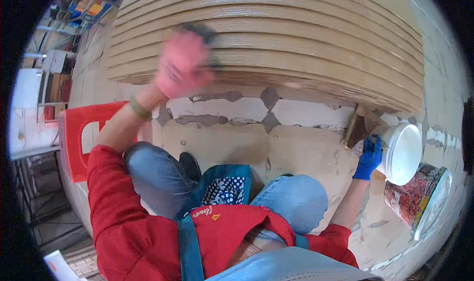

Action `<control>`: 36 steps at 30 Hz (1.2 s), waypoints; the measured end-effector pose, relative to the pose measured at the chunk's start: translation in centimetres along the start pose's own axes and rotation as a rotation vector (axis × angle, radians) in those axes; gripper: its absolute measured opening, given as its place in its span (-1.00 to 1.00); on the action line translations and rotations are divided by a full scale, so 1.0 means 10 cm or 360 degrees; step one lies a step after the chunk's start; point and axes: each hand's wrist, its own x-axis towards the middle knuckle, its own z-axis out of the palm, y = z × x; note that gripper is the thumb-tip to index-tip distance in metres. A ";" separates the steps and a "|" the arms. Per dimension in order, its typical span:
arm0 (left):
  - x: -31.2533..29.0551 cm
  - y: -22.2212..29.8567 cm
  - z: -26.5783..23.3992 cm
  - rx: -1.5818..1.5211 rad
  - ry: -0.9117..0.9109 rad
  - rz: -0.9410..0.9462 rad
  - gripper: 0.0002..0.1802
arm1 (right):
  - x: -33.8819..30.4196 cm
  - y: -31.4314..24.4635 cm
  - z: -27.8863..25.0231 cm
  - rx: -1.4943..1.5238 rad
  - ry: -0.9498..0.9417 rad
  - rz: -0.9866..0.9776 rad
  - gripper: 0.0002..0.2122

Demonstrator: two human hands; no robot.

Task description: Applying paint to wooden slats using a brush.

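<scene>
My left hand [181,66], in a pink glove, is raised over the near edge of a stack of long beige boards [276,39]. It is smeared by motion, closed around a dark object [200,32] too blurred to name. Low on the right, my right hand [369,161] wears a blue glove. Its fingers are bent against the side of a white plastic bucket [406,155], which is tilted with its round mouth toward the right. The boards lie in stepped layers, and several of their edges shine.
A wooden block [363,125] supports the stack's right end. Beside the white bucket stands a paint-stained bucket [417,199]. A red plastic stool [74,147] is at my left, and shelving [42,187] lines the far left. The tiled floor [217,138] is worn and patched.
</scene>
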 end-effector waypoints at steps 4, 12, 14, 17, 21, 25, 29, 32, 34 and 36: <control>-1.46 -1.79 0.26 0.0714 0.0668 -0.1491 -0.30 | 0.09 0.24 -0.19 -0.1278 -0.0282 -0.0875 -0.73; -2.72 -2.55 0.29 -0.1552 0.0465 -0.2711 -0.32 | -0.59 0.10 0.21 -0.0174 0.0270 0.0151 -0.79; -2.66 -2.46 0.14 -0.1288 0.0357 -0.2604 -0.38 | -0.66 -0.09 0.53 -0.0311 -0.0089 0.0019 -0.79; -2.86 -2.72 0.07 -0.0967 0.0243 -0.2667 -0.37 | -0.30 -0.43 0.93 -0.0714 -0.0224 -0.0626 -0.73; -2.68 -2.82 -0.04 -0.0746 -0.0009 -0.2550 -0.41 | 0.73 -0.82 0.92 -0.1635 0.0020 -0.1654 -0.68; -2.68 -2.93 -0.01 -0.0480 -0.0280 -0.2326 -0.45 | 1.72 -0.78 0.89 -0.1666 -0.0274 -0.1029 -0.65; -2.74 -2.96 -0.15 -0.0388 -0.0463 -0.2277 -0.48 | 1.36 -0.69 1.27 -0.2059 0.0329 -0.1073 -0.30; -2.61 -2.86 -0.10 -0.1950 0.0586 -0.2489 -0.53 | 1.25 -0.74 1.14 -0.2191 0.0433 -0.1127 -0.29; -2.99 -2.98 0.13 -0.2320 0.0726 -0.1872 -0.46 | 1.28 -0.68 1.09 -0.2285 0.0370 -0.1243 -0.27; -3.26 -2.94 0.28 -0.1747 0.0718 -0.1557 -0.35 | 1.05 -0.72 1.30 -0.2132 0.0236 -0.1027 -0.23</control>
